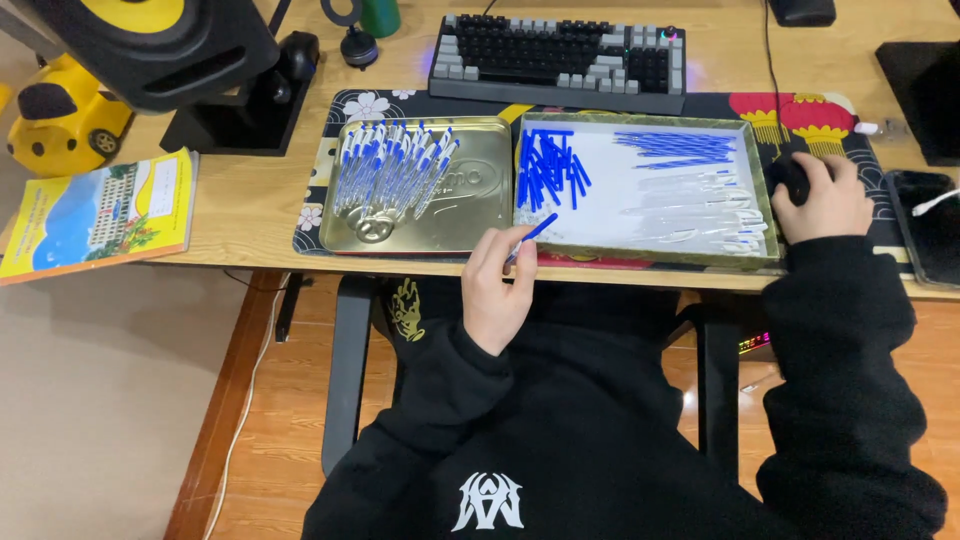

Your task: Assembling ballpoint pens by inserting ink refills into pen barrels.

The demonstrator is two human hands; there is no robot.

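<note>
My left hand [495, 285] holds a blue pen cap [533, 234] at the table's front edge, between the two trays. My right hand [825, 198] rests over a black computer mouse [790, 178] to the right of the white tray. The white tray [560, 222] holds a pile of blue caps [548, 168], a row of thin blue refills [678, 147] and several clear pen barrels [700, 215]. A metal tin lid [470, 215] to the left carries several assembled blue-capped pens [390, 170].
A keyboard [560, 60] sits behind the trays on a patterned desk mat [800, 108]. A phone [925, 225] with a white cable lies far right. A speaker on a stand [160, 45], a yellow toy car [60, 115] and a booklet [100, 215] are at left.
</note>
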